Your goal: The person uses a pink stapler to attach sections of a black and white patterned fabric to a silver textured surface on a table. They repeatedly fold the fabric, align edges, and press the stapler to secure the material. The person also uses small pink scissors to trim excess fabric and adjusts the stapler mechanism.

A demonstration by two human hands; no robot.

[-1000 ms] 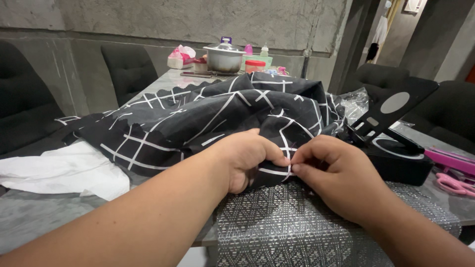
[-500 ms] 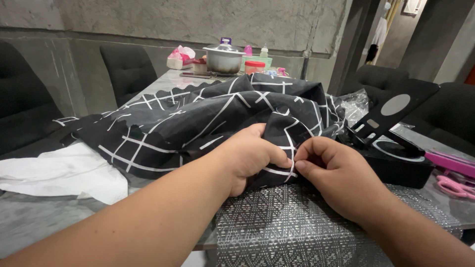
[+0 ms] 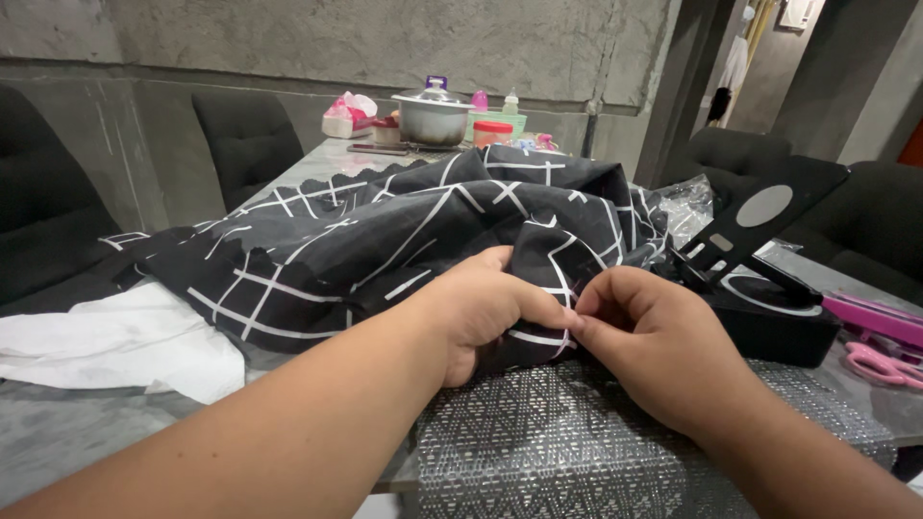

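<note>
- Head view: the left hand (image 3: 486, 309) and the right hand (image 3: 642, 338) meet over the near edge of a black cloth with white grid lines (image 3: 404, 231), fingertips touching at one fold.
- Since a second ago the two hands have barely shifted; the pinch point has crept slightly up the fold, and the right thumb and forefinger have drawn tighter together on the cloth.
- Left hand is closed on a bunched part of the cloth; right hand is pinched shut on the same edge. Whether a needle or thread sits between the fingers is too small to tell.
- That small, steady change reads as fine work along one seam rather than any repositioning of the cloth.
- Cloth lies heaped across the grey desk (image 3: 58, 423), its near edge over a silver patterned mat (image 3: 567, 442).
- White fabric (image 3: 115, 341) lies to the left; a black stand (image 3: 769, 259) and pink scissors (image 3: 880, 360) sit to the right.
- Far end holds a lidded metal pot (image 3: 435, 111) and small containers; dark chairs and a concrete wall surround.
</note>
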